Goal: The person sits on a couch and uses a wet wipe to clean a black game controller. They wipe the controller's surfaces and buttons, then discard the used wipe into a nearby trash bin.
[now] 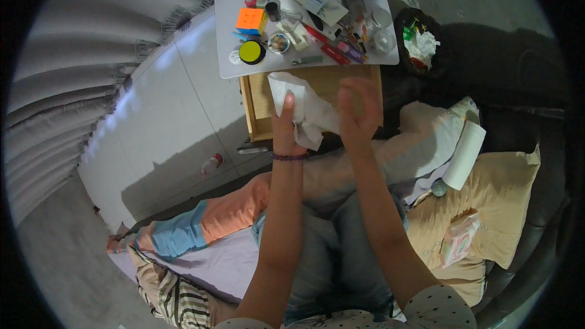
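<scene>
My left hand (287, 121) grips a crumpled white paper tissue or cloth (320, 112), with the thumb pressed on a flat, boxy white part of it. Whether something is wrapped inside cannot be seen. A loose end hangs below my fingers, and another stretches right toward my right hand (359, 107). That hand is raised and motion-blurred, its fingers curled; whether it pinches the white material is unclear. Both hands are above an open wooden drawer (315, 80) under the white table (226, 61). A beaded bracelet (289, 157) circles my left wrist.
Cluttering the table are an orange-faced puzzle cube (250, 20), a yellow-lidded jar (251, 52) and bottles. A waste bin (402, 57) holds crumpled paper. A paper towel roll (465, 155) and a tissue pack (459, 240) lie right. A plastic bottle (211, 164) is on the floor.
</scene>
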Demonstrator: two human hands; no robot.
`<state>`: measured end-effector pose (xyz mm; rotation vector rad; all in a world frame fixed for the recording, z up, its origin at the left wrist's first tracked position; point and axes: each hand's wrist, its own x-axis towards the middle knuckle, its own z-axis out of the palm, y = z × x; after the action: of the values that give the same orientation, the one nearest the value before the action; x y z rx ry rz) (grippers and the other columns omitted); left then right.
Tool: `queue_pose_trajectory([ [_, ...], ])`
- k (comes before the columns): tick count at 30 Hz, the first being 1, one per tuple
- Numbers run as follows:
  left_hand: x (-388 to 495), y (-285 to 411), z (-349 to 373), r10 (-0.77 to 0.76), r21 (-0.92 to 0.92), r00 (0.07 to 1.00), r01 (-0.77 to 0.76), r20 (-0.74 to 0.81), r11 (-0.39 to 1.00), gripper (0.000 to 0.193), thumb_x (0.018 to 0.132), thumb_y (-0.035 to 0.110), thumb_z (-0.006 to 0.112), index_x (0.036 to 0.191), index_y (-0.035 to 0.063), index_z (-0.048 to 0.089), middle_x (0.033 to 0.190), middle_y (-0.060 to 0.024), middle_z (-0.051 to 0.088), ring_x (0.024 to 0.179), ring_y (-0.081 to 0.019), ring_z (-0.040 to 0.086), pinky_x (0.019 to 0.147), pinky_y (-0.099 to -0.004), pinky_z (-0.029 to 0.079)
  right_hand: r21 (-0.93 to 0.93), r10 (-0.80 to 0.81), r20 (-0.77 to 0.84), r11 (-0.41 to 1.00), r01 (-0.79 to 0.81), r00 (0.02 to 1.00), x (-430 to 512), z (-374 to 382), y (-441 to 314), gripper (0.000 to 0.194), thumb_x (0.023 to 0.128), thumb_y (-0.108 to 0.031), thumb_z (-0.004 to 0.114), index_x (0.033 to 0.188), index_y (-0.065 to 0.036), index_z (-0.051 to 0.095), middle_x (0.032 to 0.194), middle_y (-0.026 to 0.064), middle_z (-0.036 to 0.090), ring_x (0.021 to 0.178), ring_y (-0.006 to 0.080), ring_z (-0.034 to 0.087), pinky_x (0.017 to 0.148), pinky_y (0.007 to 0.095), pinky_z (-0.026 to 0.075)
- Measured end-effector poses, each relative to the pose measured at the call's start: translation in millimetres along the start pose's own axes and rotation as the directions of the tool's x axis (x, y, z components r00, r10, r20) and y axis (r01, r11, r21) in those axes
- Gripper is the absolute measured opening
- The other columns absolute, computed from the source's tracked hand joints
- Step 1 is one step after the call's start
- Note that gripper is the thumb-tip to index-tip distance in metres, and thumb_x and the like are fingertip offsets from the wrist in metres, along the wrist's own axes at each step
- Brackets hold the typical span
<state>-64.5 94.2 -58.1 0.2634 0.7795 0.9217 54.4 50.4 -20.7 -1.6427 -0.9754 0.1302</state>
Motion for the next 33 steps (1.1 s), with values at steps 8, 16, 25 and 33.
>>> queue_pose_trajectory([
  [8,8,-9,-12,0.032,0.126,0.989,-0.014,-0.147,0.992,0.056,0.095,0.052,0.038,0.116,0.0022,0.053,0.102,-0.0081,0.060,0.087,-0.0150,0.059,0.071,-0.0266,0.049,0.127,-0.038,0.348,0.992,-0.007,0.937,-12,14,-8,0.023,0.086,-0.009,0.056,0.107,-0.004,0.062,0.102,0.0115,0.063,0.095,0.0275,0.058,0.086,0.0355,0.044],
  [16,-4,-1,22,0.214,0.456,0.975,-0.166,-0.054,0.874,0.029,0.084,0.014,0.066,0.108,0.0036,0.054,0.096,-0.0046,0.059,0.084,-0.0123,0.058,0.072,-0.0264,0.049,0.288,0.208,0.454,0.886,-0.364,0.866,-22,21,10,0.029,0.095,-0.015,0.044,0.116,-0.001,0.057,0.110,0.0163,0.060,0.099,0.0304,0.057,0.087,0.0369,0.043],
  [25,-2,-5,13,0.155,0.467,0.988,-0.125,-0.025,0.875,0.020,0.093,0.021,0.056,0.096,0.0025,0.060,0.086,-0.0005,0.060,0.076,-0.0074,0.054,0.065,-0.0226,0.044,0.391,0.106,0.412,0.876,-0.281,0.905,-26,20,20,0.035,0.097,-0.019,0.039,0.121,0.001,0.053,0.121,0.0166,0.056,0.110,0.0316,0.052,0.098,0.0374,0.037],
  [33,-3,-1,13,0.208,0.555,0.978,-0.157,-0.029,0.817,0.025,0.095,0.024,0.053,0.100,0.0005,0.061,0.084,0.0003,0.060,0.076,-0.0071,0.054,0.066,-0.0232,0.045,0.235,-0.004,0.373,0.968,-0.090,0.928,-17,24,14,0.033,0.096,-0.017,0.041,0.123,-0.002,0.053,0.127,0.0151,0.053,0.116,0.0306,0.049,0.102,0.0385,0.033],
])
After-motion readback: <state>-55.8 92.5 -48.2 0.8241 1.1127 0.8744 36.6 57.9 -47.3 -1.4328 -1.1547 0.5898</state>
